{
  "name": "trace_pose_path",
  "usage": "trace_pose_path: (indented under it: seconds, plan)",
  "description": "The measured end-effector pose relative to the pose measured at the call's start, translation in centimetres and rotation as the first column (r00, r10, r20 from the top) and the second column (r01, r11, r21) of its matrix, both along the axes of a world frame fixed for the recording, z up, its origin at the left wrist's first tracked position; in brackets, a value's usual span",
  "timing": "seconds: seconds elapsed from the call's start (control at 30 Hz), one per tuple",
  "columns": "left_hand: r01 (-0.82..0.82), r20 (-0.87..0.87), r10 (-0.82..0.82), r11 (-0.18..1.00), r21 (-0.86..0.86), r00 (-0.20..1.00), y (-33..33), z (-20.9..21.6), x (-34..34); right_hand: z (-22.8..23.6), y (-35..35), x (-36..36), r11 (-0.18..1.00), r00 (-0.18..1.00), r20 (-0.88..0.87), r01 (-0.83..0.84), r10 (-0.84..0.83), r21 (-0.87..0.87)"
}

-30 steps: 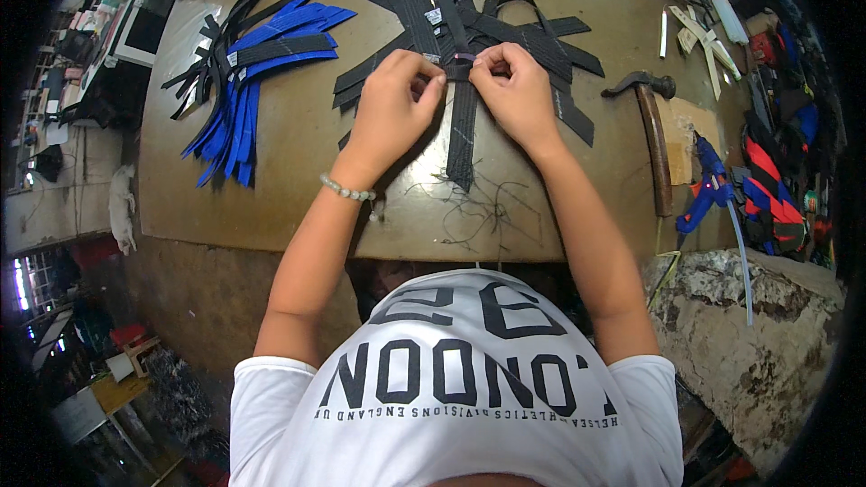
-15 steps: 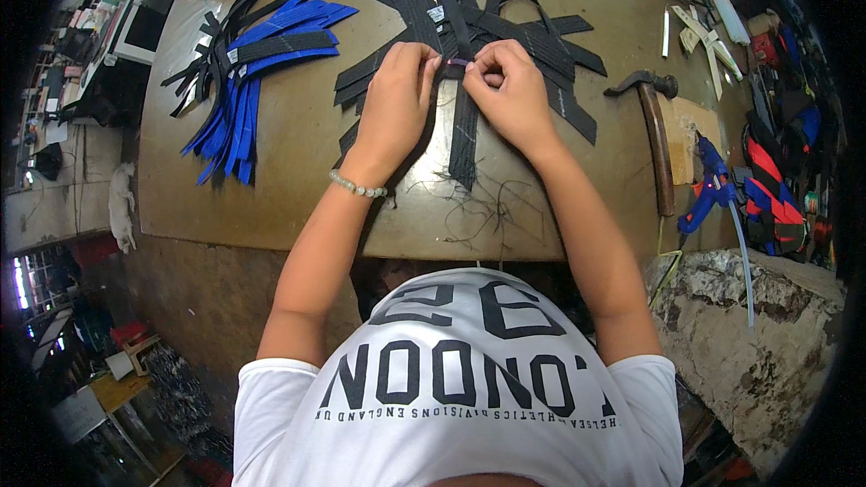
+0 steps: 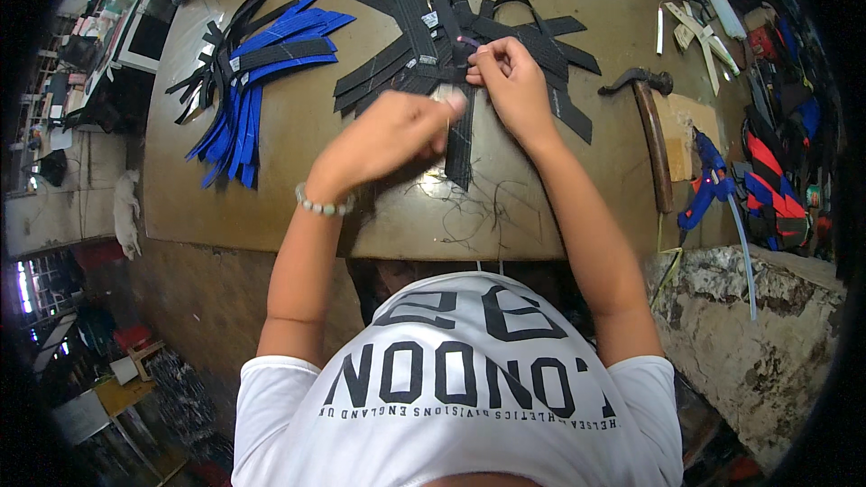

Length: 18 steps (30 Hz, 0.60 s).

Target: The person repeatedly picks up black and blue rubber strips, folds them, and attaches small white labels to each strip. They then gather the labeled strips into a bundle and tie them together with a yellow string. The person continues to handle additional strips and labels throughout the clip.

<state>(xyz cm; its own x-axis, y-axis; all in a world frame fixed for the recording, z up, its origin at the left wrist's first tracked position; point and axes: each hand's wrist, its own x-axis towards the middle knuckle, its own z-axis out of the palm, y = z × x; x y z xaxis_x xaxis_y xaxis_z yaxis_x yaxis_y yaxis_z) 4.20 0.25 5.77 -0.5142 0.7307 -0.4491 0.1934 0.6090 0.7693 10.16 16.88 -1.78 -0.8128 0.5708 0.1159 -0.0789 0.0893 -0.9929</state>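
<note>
I see left hand [image 3: 386,133] down from straps [image 3: 412,22], half-curled, blurred, hold can't tell | right hand [image 3: 512,86] still pinches purple tie [image 3: 465,41], end hidden | straps mid-table [image 3: 298,144], partly covered by hands

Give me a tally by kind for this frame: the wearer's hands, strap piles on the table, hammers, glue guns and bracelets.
Hands: 2 (left hand, right hand)
Strap piles: 2 (black strap pile, blue-and-black strap pile)
Hammers: 1 (wooden-handled hammer)
Glue guns: 1 (blue glue gun)
Bracelets: 1 (beaded bracelet)
Total: 7
</note>
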Motion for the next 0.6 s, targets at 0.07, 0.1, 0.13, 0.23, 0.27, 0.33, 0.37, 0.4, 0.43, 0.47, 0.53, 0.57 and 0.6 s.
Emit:
trace_pose_path:
  seconds: [0.07, 0.1, 0.13, 0.23, 0.27, 0.33, 0.37, 0.4, 0.43, 0.47, 0.53, 0.57, 0.6]
  plan:
    - [0.218, -0.548, -0.18, 0.976, 0.004, 0.817, 0.0, 0.1, 0.5, 0.1, 0.0, -0.1, 0.992, 0.998, -0.057, -0.004, -0.003, -0.124]
    - [0.148, -0.773, 0.068, 0.967, 0.206, 0.63, 0.2, -0.2, 0.6, 0.2, 0.0, -0.1, 0.989, 0.998, -0.066, -0.014, 0.004, -0.15]
    - [0.124, -0.879, 0.207, 0.95, 0.285, 0.428, 0.6, -0.6, 0.4, 0.4, 0.1, 0.0, 0.983, 0.997, -0.078, -0.034, 0.02, -0.179]
    - [0.018, -0.861, 0.147, 0.984, 0.178, 0.488, 1.1, -1.6, 0.0, 1.4, 1.0, 0.4, 0.965, 0.995, -0.101, -0.04, 0.015, -0.258]
    - [0.006, -0.839, 0.081, 0.995, 0.101, 0.538, 1.1, -1.6, -0.2, 1.7, 1.7, 0.6, 0.967, 0.99, -0.144, -0.035, -0.002, -0.253]
    - [-0.072, -0.768, 0.131, 0.991, 0.111, 0.627, 0.2, -0.7, -1.1, 2.3, 3.2, 1.1, 0.96, 0.99, -0.092, 0.082, -0.11, -0.266]
    - [-0.084, -0.767, 0.201, 0.978, 0.19, 0.61, -0.7, 0.1, -1.7, 2.5, 3.9, 1.3, 0.95, 0.986, -0.108, 0.088, -0.125, -0.3]
    - [-0.028, -0.781, 0.277, 0.948, 0.316, 0.559, -1.9, 0.9, -2.6, 2.6, 4.4, 1.5, 0.941, 0.986, -0.101, 0.095, -0.134, -0.324]
    - [-0.135, -0.754, 0.382, 0.919, 0.37, 0.534, -3.3, 1.9, -4.2, 2.6, 4.9, 1.7, 0.931, 0.985, -0.094, 0.105, -0.146, -0.349]
    - [-0.094, -0.751, 0.484, 0.862, 0.499, 0.449, -5.2, 3.0, -6.4, 2.6, 5.1, 1.8, 0.916, 0.981, -0.075, 0.136, -0.177, -0.378]
    - [-0.343, -0.798, 0.536, 0.831, 0.439, 0.277, -8.9, 4.2, -11.5, 2.5, 5.2, 1.9, 0.923, 0.983, -0.089, 0.12, -0.163, -0.367]
    - [-0.474, -0.838, 0.453, 0.835, 0.279, 0.304, -10.3, 3.7, -13.8, 2.4, 5.0, 1.8, 0.927, 0.985, -0.089, 0.107, -0.149, -0.358]
    - [-0.623, -0.855, 0.388, 0.776, 0.101, 0.345, -11.4, 3.1, -15.6, 2.4, 4.9, 1.7, 0.935, 0.986, -0.109, 0.085, -0.13, -0.345]
